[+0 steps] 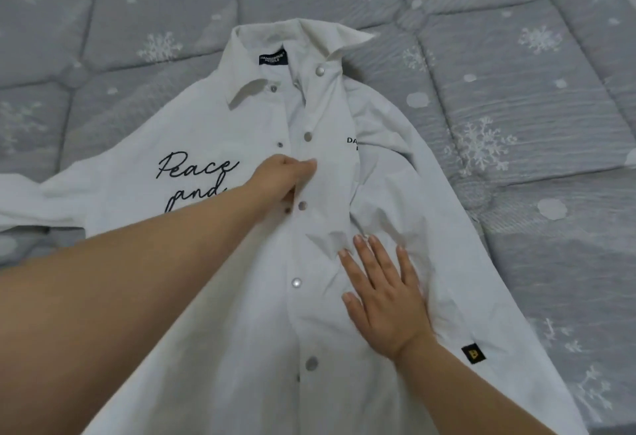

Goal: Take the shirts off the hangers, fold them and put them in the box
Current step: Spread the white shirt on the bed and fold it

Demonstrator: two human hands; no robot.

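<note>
A white shirt lies front-up on a grey quilted bed cover printed with white snowflakes, collar pointing away from the person and hem toward the lower edge of view. At far left, one sleeve extends flat across the cover. Black script lettering reading "Peace and" is on the left chest panel, partly hidden by the forearm. The left hand reaches in from the lower left, fingers curled and pinching the fabric of the button placket between two metal snaps. The snaps run down the centre front; the front lies open at the collar, where a dark neck label shows. The right hand lies flat on the right front panel, fingers straight and slightly spread, pressing creased cloth. Further right, the other sleeve is folded inward along the body, with a small black and yellow tag near its lower part. No hanger or box is within view.
</note>
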